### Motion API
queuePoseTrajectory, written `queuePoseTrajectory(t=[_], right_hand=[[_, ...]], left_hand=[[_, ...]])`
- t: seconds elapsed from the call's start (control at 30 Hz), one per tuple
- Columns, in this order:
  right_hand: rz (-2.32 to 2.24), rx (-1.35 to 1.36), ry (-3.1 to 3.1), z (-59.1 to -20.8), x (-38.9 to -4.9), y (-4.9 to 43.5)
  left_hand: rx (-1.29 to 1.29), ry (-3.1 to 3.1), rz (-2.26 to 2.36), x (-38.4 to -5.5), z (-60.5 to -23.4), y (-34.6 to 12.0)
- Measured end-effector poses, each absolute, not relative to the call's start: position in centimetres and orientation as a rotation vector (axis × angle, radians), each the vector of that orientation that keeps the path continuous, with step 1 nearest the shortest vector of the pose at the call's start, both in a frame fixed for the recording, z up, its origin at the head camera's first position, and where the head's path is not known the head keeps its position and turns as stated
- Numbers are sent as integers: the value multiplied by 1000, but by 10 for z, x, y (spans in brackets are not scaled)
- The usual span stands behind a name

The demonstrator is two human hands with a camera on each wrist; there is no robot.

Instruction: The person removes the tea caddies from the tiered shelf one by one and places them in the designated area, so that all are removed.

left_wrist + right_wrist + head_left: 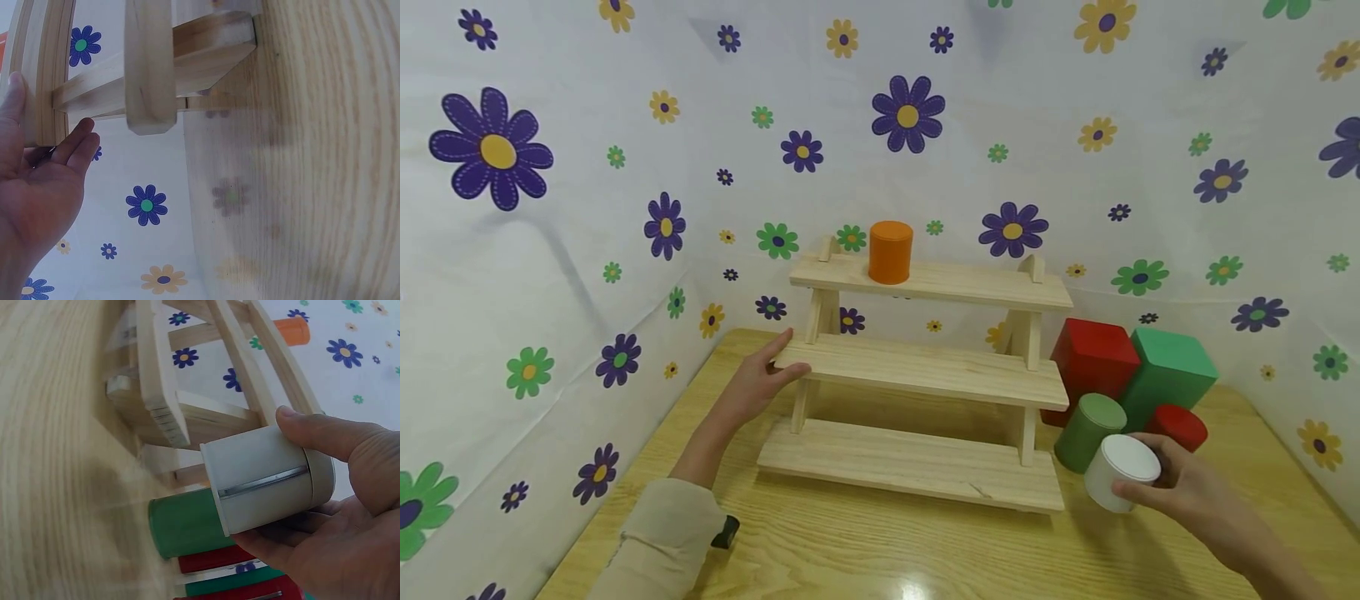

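Note:
My left hand [758, 385] holds the left end of the middle board of a three-tier wooden shelf [917, 371]. In the left wrist view, the thumb lies on one face of the board and the fingers [81, 147] on the other. My right hand [1183, 483] grips a white cylindrical tin [1105, 482] between thumb and fingers, at the right of the shelf. In the right wrist view the tin [259, 481] is tilted, a metallic seam along its side. A green cylindrical tin [1086, 437] stands right behind it. An orange tin [891, 254] sits on the top board.
Right of the shelf stand a red box [1093, 358], a green box [1172, 371] and a red round tin [1178, 427], partly behind my right hand. The wooden table [850, 550] meets white flower-printed cloth [715, 208] at the back and sides.

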State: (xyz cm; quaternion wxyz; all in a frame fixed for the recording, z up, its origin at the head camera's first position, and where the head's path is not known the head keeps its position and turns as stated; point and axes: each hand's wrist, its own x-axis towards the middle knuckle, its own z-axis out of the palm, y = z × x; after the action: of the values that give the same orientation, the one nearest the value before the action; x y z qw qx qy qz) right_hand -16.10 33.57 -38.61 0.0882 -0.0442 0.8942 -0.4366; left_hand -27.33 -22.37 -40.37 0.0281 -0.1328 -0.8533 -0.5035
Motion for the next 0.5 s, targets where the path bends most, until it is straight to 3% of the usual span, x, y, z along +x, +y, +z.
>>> queuePoseTrajectory(t=[0.5], right_hand=[[-1245, -100, 2622, -409, -165, 334]], left_hand=[[-395, -2642, -1570, -274, -405, -224]])
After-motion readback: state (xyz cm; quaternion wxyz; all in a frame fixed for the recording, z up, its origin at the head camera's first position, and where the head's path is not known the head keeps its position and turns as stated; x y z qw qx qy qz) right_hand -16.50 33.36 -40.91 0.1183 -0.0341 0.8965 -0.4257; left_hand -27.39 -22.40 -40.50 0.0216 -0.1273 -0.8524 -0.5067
